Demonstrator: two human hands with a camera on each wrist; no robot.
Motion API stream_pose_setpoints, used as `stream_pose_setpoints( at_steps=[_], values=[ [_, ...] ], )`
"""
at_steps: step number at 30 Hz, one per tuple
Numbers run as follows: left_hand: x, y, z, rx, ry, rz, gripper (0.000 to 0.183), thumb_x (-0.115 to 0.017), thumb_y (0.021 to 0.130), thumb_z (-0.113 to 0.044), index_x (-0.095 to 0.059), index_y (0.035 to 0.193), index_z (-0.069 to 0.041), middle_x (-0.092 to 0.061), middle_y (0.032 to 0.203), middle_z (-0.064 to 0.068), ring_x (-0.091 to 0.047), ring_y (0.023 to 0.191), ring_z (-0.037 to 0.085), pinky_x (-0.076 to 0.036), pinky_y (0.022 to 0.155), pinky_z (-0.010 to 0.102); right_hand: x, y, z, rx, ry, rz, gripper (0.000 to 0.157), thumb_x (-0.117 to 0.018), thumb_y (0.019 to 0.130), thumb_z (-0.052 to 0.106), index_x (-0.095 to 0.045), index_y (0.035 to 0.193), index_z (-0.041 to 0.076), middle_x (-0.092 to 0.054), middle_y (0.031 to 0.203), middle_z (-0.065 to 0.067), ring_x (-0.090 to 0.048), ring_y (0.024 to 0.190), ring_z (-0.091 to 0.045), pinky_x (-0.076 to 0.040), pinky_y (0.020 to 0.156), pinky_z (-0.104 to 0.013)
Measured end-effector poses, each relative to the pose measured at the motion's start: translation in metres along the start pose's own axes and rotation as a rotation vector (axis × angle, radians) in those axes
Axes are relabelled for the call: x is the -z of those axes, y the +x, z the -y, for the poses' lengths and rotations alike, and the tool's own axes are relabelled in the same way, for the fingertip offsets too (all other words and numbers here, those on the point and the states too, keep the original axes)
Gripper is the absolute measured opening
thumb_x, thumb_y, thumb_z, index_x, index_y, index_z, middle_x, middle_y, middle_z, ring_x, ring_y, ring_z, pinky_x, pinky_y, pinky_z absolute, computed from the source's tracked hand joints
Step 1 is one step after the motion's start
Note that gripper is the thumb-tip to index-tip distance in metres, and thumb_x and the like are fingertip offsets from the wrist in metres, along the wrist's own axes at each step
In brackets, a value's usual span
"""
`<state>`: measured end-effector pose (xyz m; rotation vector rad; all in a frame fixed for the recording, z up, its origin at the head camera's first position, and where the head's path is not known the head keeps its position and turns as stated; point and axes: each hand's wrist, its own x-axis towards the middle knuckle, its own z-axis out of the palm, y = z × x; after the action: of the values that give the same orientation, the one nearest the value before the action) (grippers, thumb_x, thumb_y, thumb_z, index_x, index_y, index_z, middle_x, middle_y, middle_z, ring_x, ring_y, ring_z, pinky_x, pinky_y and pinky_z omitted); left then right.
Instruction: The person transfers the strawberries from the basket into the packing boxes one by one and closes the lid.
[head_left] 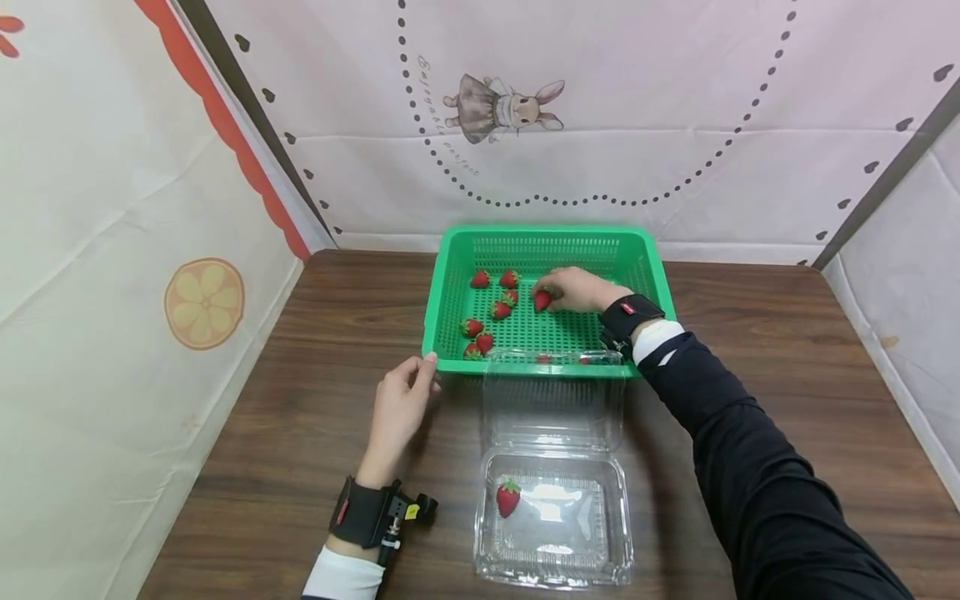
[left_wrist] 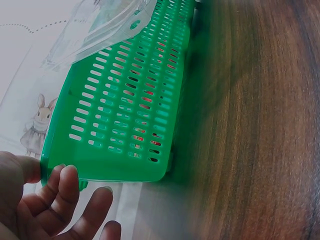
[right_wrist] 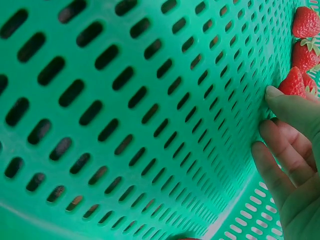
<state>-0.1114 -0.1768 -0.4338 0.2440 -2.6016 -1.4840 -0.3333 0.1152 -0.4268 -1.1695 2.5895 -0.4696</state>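
Observation:
A green plastic basket (head_left: pixel 657 275) with slotted walls stands at the back of the table, with several strawberries (head_left: pixel 501 310) lying mostly in its left half. Inside it, my right hand (head_left: pixel 581 290) pinches a strawberry (head_left: pixel 542 300) between thumb and fingers. My left hand (head_left: pixel 401 400) is at the basket's front left corner; in the left wrist view its thumb and fingertips (left_wrist: pixel 70 172) pinch the rim. A clear plastic clamshell box (head_left: pixel 617 533) lies opened in front, its lid (head_left: pixel 555 412) leaning on the basket's front rim. One strawberry (head_left: pixel 508 497) sits in the box's left part.
Brown wood-grain table (head_left: pixel 285 417) extends on both sides of the basket and box. Pale printed cloth hangs behind (head_left: pixel 645 100) and at the left (head_left: pixel 97 275) and right sides. Through the transparent lid, red strawberries show near the basket's front wall.

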Motion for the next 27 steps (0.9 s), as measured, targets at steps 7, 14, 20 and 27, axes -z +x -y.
stream_pose_setpoints(
  at_steps=[7, 14, 20, 27],
  values=[
    [-0.001, -0.001, -0.001, -0.016, -0.003, 0.004, 0.056, -0.047, 0.105, -0.05, -0.07, 0.091, -0.002, -0.069, 0.079, 0.008, -0.052, 0.07, 0.024, -0.04, 0.063, 0.034, 0.002, -0.003, 0.002, -0.032, 0.008, 0.022, 0.042, -0.073, 0.093, 0.008, -0.063, 0.133, 0.006, -0.064, 0.123, -0.016, -0.06, 0.108, -0.032, -0.049, 0.092, -0.047],
    [-0.001, -0.002, 0.0, -0.027, 0.008, -0.002, 0.056, -0.046, 0.105, -0.051, -0.07, 0.089, -0.002, -0.068, 0.077, 0.006, -0.056, 0.074, 0.023, -0.042, 0.067, 0.035, 0.004, -0.007, 0.008, -0.054, -0.004, 0.041, 0.041, -0.073, 0.092, 0.007, -0.064, 0.132, 0.006, -0.065, 0.119, -0.016, -0.062, 0.107, -0.033, -0.05, 0.092, -0.047],
    [-0.004, -0.002, -0.003, -0.035, 0.001, 0.002, 0.054, -0.048, 0.105, -0.047, -0.07, 0.088, -0.002, -0.068, 0.076, 0.008, -0.057, 0.073, 0.024, -0.042, 0.067, 0.035, 0.009, -0.018, 0.003, -0.039, -0.014, 0.044, 0.039, -0.073, 0.093, 0.008, -0.064, 0.131, 0.006, -0.065, 0.12, -0.016, -0.063, 0.109, -0.033, -0.051, 0.091, -0.046],
    [0.002, -0.001, -0.003, -0.027, 0.008, -0.007, 0.056, -0.047, 0.105, -0.05, -0.07, 0.089, -0.002, -0.07, 0.079, 0.009, -0.058, 0.075, 0.024, -0.041, 0.067, 0.036, 0.035, -0.035, 0.009, -0.055, 0.019, 0.006, 0.04, -0.072, 0.092, 0.005, -0.063, 0.132, 0.004, -0.066, 0.119, -0.016, -0.064, 0.109, -0.035, -0.052, 0.092, -0.047]
  ],
)
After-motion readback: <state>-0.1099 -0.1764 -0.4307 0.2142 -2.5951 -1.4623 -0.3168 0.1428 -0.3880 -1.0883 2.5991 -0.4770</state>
